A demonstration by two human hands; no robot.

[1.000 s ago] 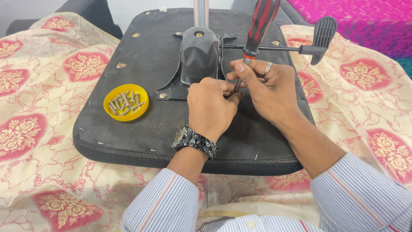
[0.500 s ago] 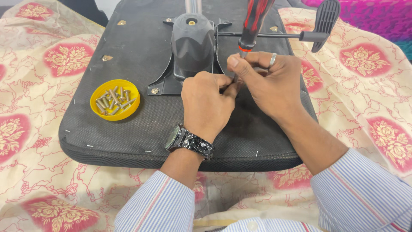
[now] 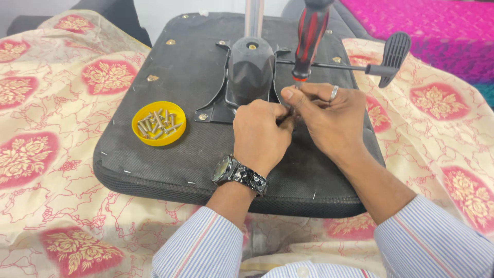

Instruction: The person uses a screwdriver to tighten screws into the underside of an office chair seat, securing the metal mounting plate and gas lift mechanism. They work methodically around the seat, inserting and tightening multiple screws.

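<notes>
I have both hands bunched together at the right front corner of the black metal mechanism plate (image 3: 221,105), which sits on the upturned underside of the office chair seat (image 3: 170,154). My left hand (image 3: 260,134) is curled shut, fingertips pinched on something small at the plate's edge; it is hidden between my fingers, so I cannot tell if it is a screw. My right hand (image 3: 327,121) is closed around the lower shaft of the red-and-black screwdriver (image 3: 310,38), thumb and forefinger steadying it just below the handle while the handle stands upright and free above. To do this well, I judge I should keep the driver plumb over the hole, let my left fingers guide only the tip, and press down before turning so it does not slip off and scar the fabric. The yellow dish of screws (image 3: 158,123) lies on the seat to my left, near but apart from the plate. The height lever (image 3: 393,54) sticks out to the right, beyond my knuckles.
</notes>
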